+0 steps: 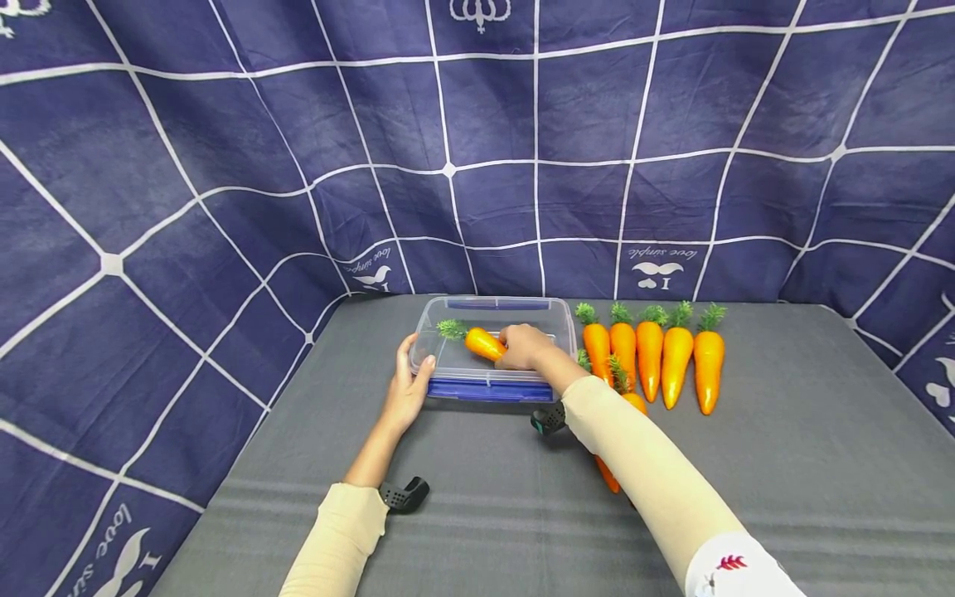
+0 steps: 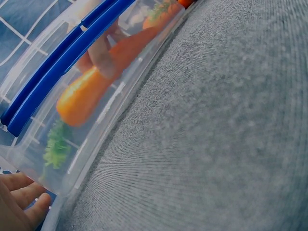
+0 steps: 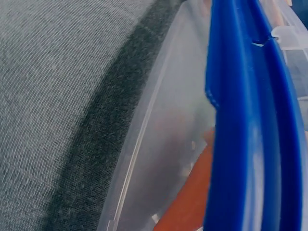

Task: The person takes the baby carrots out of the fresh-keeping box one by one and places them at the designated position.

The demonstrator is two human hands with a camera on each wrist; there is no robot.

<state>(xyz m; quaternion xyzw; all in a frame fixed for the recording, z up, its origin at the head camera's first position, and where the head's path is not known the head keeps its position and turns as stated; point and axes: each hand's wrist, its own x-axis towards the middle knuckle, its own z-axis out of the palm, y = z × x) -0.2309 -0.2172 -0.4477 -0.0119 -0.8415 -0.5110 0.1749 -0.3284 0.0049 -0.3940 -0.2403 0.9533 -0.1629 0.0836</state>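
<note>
A clear plastic box (image 1: 448, 377) with blue clip flaps stands uncovered on the grey table. My left hand (image 1: 406, 391) rests at its near left corner, fingers along the left side and thumb at the front; in the left wrist view those fingers (image 2: 24, 197) touch the outside wall. My right hand (image 1: 525, 347) reaches inside and grips an orange carrot (image 1: 483, 343) by its narrow part. That carrot's green leafy top (image 1: 451, 329) points left. Through the wall, the left wrist view shows the same carrot (image 2: 79, 103) low in the box.
Right of the box, several carrots lie in a row, leafy tops away from me, including the rightmost carrot (image 1: 709, 371). More carrots lie nearer, partly hidden by my right sleeve (image 1: 634, 448). A blue curtain (image 1: 492, 207) with white lines hangs behind the table (image 1: 477, 497).
</note>
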